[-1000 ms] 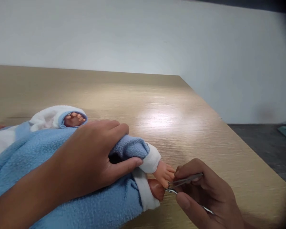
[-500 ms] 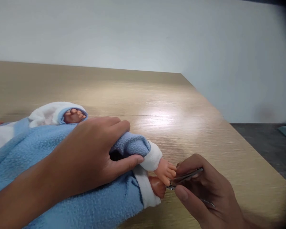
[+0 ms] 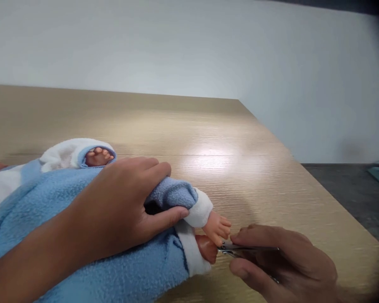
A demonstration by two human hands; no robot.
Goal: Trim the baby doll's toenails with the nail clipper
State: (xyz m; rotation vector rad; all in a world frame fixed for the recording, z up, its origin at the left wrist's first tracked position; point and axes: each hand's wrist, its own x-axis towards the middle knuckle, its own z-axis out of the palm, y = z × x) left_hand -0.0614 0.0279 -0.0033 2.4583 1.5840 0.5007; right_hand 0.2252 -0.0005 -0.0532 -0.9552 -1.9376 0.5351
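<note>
Head view, the only 1. Left hand [image 3: 113,210] clamped around the blue sleeve [image 3: 173,194], thumb pressed along its underside at the white cuff [image 3: 202,210], fingers curled over the top; same hold as 1 second ago, doll [image 3: 82,235] not shifted on the table [image 3: 240,160]. Doll's hand [image 3: 219,229] sticking out of the cuff, fingers pointing right, a 2nd doll hand [image 3: 208,249] just below it. A bare doll foot [image 3: 97,156] peeking from the hood-like cuff at upper left, well apart from the work.

Right hand [image 3: 281,261] pinched shut on the clipper [image 3: 236,250], thumb below, fingers lying flat along the top. Changed since 1 second ago: then lever raised at a slant, knuckles high, mouth of the tool apart; half a second ago, lever lower; now lever flat against the body, hand dropped toward the tabletop and rolled more palm-down. Tip of the clipper touching the lowest fingertip of the upper doll hand, as before.

Judged from that: 1 squeeze just completed on that fingertip, the cut stroke at its bottom. Cannot tell whether anything came off, too small to see. Other fingertips of that hand apparently not under the blades at this moment.
</note>
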